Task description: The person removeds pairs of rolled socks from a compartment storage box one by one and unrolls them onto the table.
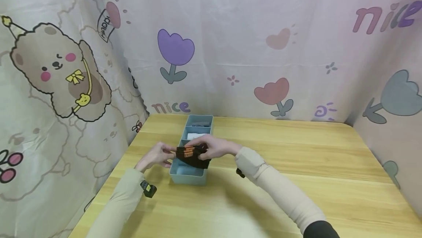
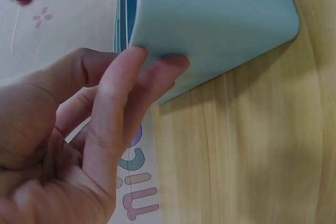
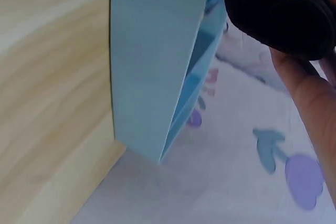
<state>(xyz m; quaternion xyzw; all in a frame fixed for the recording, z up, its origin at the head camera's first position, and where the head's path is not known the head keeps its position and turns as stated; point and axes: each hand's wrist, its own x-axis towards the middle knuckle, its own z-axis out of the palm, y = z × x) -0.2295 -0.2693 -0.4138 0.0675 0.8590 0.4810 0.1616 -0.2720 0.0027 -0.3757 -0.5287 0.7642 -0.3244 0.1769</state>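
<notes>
- Right hand (image 1: 215,148) grips a black sock (image 1: 192,156) over the tray (image 1: 188,178).
- Left hand (image 1: 156,156), at the sock's 9 o'clock, pinches its end.

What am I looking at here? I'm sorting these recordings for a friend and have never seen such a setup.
No machine here: a person works with two bare hands and wears three cameras. The big picture comes from the head, looking down at a light wooden table ringed by cartoon-printed curtains. On it stands a long pale blue plastic organizer box with several compartments; the far ones hold light folded items too small to identify. The left hand and right hand together hold a black folded cloth with orange trim above the box. The other two pictures come from the wrists: the left one shows that hand's fingers by the box's outer wall, the right one the dark cloth beside the box.
</notes>
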